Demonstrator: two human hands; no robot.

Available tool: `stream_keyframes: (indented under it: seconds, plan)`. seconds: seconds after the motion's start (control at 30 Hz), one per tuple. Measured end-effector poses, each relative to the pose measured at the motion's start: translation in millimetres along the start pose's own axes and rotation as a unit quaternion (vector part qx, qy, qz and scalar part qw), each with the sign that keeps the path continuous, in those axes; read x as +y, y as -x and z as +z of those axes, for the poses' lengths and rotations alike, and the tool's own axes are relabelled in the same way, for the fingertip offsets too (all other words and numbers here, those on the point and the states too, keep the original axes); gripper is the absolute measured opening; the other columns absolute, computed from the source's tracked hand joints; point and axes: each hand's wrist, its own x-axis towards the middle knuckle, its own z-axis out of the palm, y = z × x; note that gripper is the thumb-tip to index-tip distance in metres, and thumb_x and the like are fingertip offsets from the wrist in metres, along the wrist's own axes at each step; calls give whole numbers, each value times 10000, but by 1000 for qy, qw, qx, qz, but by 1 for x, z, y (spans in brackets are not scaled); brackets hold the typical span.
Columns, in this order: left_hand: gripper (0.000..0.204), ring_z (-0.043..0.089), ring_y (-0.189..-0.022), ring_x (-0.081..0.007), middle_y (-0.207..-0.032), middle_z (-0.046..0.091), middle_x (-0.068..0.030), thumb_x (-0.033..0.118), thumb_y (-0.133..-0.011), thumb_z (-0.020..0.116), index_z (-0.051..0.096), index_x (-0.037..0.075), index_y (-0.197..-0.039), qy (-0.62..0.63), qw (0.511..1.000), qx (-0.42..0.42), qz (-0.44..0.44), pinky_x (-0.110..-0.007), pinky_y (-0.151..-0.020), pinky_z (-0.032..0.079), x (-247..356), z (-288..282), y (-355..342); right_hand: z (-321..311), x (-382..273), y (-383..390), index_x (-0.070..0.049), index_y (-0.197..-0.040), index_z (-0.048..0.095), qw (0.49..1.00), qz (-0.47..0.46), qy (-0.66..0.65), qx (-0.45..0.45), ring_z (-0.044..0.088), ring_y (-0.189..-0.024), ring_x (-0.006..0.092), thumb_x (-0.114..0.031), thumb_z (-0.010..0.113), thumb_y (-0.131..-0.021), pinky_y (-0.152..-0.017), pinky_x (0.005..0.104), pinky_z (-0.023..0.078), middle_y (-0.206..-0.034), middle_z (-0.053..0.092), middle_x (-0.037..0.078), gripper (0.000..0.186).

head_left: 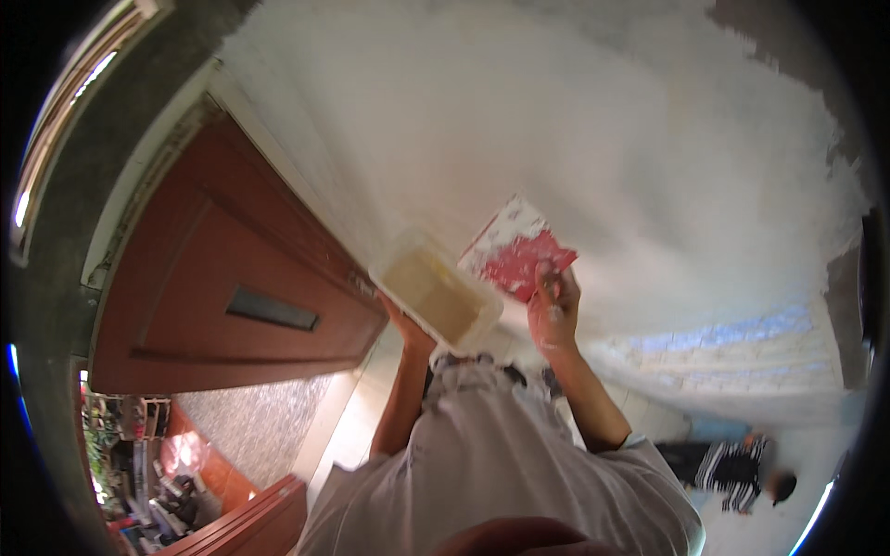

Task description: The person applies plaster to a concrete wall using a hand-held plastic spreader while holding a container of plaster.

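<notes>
My left hand (408,322) grips a rectangular translucent plastic tub (491,318) by its left side. A tan layer covers the inside of the tub, with a small yellow spot near its far edge. In my right hand (553,310) is a red plastic scraper (521,260), its flat blade smeared with white paste. The scraper is tilted just right of the tub, its blade close to the tub's rim. White smears mark the fingers of my right hand. Ahead stands a wall (593,120) coated in whitish plaster, with bare grey patches at its far right edge.
A reddish-brown door (250,250) with a narrow dark panel is at my left. Below it, a doorway shows gravelly ground (255,417) and piled items. Pale floor tiles lie beneath me. Another person (737,468) in a striped top is at the lower right.
</notes>
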Motion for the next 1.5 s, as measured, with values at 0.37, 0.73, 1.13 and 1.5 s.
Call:
stream_keyframes:
  seconds: [0.37,0.73,1.13,1.5]
  plan:
    - [866,455,-1391,-300,-1548,449,-71,788,-958,343,350,176,-1572,50,998,21,-27,-446,-1159,389,-3,45,-29,43,-4,-62,-12,-1349,561,994,19,22,-108,628,-946,134,-160,619,-1022,-877,287,530,-1075,638,64,364]
    - [838,443,-1399,-299,-1549,420,-94,752,-987,315,324,153,-1573,-99,985,-81,-117,-450,-1160,382,-39,103,-42,-23,-45,-53,-55,-1132,628,992,65,-71,78,669,-596,131,-183,625,-1022,-559,273,546,-810,718,79,169]
    - [753,466,-1356,-275,-1482,475,-73,701,-1015,349,378,161,-1539,-31,949,-108,-294,-431,-1130,409,-81,102,-33,-43,-79,-10,-123,-1044,633,947,76,-283,135,592,-688,65,-244,673,-1005,-578,231,461,-836,670,-10,133]
    - [770,441,-1390,-285,-1541,429,-61,718,-1004,338,344,192,-1565,-18,955,-97,-280,-455,-1147,395,-52,71,-22,-8,-129,-45,-96,-1327,572,967,19,-237,91,646,-1153,171,-104,632,-997,-1003,327,547,-1285,651,39,335]
